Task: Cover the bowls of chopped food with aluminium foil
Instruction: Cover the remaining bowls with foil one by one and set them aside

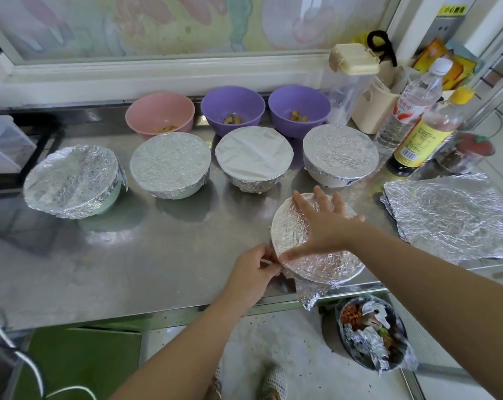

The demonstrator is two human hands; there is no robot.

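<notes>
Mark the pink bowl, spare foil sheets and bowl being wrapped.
pink bowl (160, 111): head view, inner wall.
spare foil sheets (452, 217): head view, top sheet's middle.
bowl being wrapped (328, 265): head view, foil-covered top.

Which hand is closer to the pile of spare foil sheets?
Right. The right hand presses flat on the foil-covered bowl beside the spare foil sheets; the left hand pinches foil at that bowl's far side.

We stand in a kitchen, steel counter (157, 255), bowls of chopped food (299, 103), sauce bottle (423, 137), jar (467, 153), foil (452, 217).
</notes>
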